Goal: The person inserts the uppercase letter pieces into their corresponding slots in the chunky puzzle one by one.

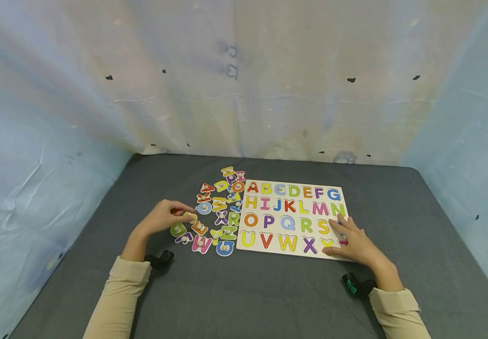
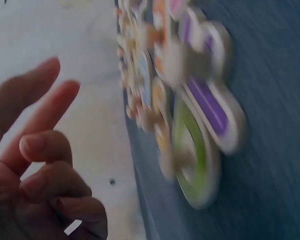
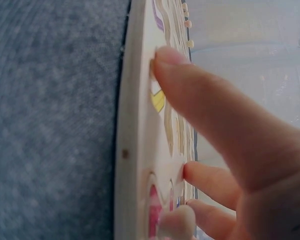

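My left hand (image 1: 164,218) hovers at the left of loose wooden letter pieces, its fingertips right by a small yellow piece (image 1: 191,217). In the left wrist view the fingers (image 2: 50,107) are apart and loosely bent, with nothing seen between them. Beyond them lie a green letter piece (image 2: 200,165) and a purple one (image 2: 212,107), both with knobs. My right hand (image 1: 354,241) rests on the lower right corner of the white alphabet board (image 1: 276,223), fingers spread. In the right wrist view its thumb (image 3: 190,75) touches the board's face, near a knobbed pink piece (image 3: 154,212).
Several more knobbed letters, such as a pink W (image 1: 202,244) and a blue G (image 1: 225,248), lie left of the board. Knobs show on the board's A (image 1: 252,187), B and C. Dark grey cloth (image 1: 269,296) covers the table, with pale sheeting (image 1: 244,117) around it.
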Demonstrator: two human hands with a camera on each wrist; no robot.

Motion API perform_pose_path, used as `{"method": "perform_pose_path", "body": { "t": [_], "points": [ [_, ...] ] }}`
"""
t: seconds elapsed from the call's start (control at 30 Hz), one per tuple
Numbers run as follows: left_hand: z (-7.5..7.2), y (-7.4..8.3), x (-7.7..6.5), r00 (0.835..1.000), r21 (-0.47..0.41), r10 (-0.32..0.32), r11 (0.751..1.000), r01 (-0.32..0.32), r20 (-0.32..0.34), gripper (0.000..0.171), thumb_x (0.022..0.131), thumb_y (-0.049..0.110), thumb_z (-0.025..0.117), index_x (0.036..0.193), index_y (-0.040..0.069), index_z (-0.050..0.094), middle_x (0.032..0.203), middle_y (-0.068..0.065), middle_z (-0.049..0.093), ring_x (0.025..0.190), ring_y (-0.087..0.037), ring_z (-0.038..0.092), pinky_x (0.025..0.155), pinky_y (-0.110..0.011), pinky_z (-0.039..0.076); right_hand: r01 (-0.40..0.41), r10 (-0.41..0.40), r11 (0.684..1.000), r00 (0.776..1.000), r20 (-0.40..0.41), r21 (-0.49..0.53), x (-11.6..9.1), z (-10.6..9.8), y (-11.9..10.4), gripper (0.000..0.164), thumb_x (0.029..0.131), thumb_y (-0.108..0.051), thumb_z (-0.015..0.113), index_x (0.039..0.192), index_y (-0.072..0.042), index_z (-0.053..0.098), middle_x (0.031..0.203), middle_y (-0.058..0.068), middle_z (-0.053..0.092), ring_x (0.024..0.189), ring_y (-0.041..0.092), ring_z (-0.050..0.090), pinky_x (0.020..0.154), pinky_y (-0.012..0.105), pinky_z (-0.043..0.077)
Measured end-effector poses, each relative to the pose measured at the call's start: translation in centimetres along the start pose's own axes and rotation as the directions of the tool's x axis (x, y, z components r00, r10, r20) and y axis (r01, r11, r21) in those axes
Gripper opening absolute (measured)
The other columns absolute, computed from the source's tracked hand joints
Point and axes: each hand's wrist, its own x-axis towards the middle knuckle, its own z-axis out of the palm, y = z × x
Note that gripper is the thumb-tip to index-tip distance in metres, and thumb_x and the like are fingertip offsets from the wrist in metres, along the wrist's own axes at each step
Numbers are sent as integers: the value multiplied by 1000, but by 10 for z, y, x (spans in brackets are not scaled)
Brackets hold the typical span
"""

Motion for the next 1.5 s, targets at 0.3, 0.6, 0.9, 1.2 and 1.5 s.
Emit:
{"method": "perform_pose_path", "body": {
  "t": [0.3, 0.6, 0.9, 1.2, 1.5],
  "points": [
    [-10, -29, -10, 994, -3, 9, 1000, -9, 109, 30, 87, 20, 71, 111, 2, 72, 68, 3, 54, 55, 0, 33, 53, -20, 32, -5, 5, 1000, 1000, 4, 4, 0, 1, 2, 93, 74, -44, 79, 146, -1, 38, 155, 32, 21, 140, 59, 14, 104, 78, 13],
    [-12, -32, -15, 988, 1, -2, 1000, 2, 155, 26, 87, 17, 70, 105, -1, 73, 67, 9, 54, 56, 1, 34, 53, -20, 31, 37, -35, 999, 998, -46, 35, 0, 4, 7, 95, 71, -53, 78, 145, -5, 42, 154, 30, 25, 140, 59, 14, 102, 80, 13],
    [-14, -39, -16, 986, 30, -9, 1000, 4, 169, 23, 88, 16, 69, 105, 0, 74, 63, 7, 43, 55, 0, 35, 55, -19, 32, 3, -3, 1000, 1000, -6, -5, 0, 1, -1, 94, 73, -45, 79, 145, -1, 39, 154, 32, 22, 140, 60, 15, 103, 79, 15],
    [-19, -39, -19, 995, 106, -6, 994, -4, 97, 23, 87, 14, 70, 104, -1, 74, 67, 5, 49, 58, 0, 36, 56, -19, 31, 39, -38, 999, 998, -58, 16, 1, 6, 7, 94, 70, -50, 79, 144, -4, 43, 154, 31, 26, 139, 60, 17, 101, 80, 15],
    [-18, -38, -19, 994, 152, -104, 983, 106, -22, 24, 83, 25, 75, 94, 4, 76, 68, 1, 59, 59, -3, 38, 56, -21, 31, 5, -5, 1000, 1000, -5, 0, 0, 1, 0, 93, 74, -44, 79, 145, 0, 39, 154, 32, 22, 139, 61, 14, 103, 79, 14]
  ]
}}
